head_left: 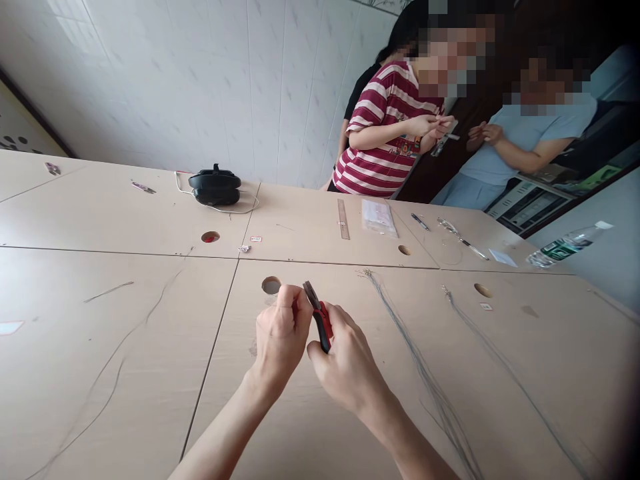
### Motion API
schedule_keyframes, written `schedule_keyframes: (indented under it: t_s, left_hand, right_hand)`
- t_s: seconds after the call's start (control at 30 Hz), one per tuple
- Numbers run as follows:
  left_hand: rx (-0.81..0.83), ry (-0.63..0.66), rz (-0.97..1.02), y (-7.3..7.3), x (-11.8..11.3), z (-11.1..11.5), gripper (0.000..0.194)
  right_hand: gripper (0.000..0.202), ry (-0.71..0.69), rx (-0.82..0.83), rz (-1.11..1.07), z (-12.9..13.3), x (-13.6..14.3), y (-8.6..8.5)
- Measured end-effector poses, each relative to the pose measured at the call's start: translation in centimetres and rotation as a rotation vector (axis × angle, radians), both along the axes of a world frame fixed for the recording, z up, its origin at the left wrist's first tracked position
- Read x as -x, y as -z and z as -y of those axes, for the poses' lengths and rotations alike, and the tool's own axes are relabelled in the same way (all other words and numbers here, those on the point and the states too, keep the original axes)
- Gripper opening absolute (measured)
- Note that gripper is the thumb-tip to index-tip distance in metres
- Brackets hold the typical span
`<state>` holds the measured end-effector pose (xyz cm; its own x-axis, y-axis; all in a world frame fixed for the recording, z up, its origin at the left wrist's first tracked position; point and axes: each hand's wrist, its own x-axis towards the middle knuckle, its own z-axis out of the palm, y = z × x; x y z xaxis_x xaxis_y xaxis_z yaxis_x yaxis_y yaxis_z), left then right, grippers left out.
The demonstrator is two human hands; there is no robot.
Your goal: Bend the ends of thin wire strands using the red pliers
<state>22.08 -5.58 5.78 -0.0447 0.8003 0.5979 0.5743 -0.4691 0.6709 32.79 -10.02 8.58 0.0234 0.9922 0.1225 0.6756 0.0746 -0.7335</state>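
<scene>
My right hand (345,353) is wrapped round a pair of pliers (323,323) with red and black handles, its dark jaws pointing up and away from me. Beside the jaws, my left hand (283,327) is closed in a pinch. Whatever those fingers hold is hidden or too thin to make out. A thin wire (120,343) trails over the table to the left. To the right of my hands lies a bundle of thin grey wires (415,353), with small light-coloured ends gathered at the top.
A second wire bundle (505,360) lies further right. Along the far side are a black case (215,185), a ruler (343,220), a plastic bag (379,219) and a pen (421,222). A water bottle (567,245) stands at right. Several people are beyond the table, which has round holes.
</scene>
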Motion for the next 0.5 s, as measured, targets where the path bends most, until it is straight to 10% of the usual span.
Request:
schedule_keyframes:
  t_s: [0.5]
  left_hand:
    - [0.023, 0.003, -0.012, 0.62, -0.25, -0.22, 0.015]
  right_hand:
    - [0.015, 0.02, 0.041, -0.016, -0.17, -0.12, 0.13]
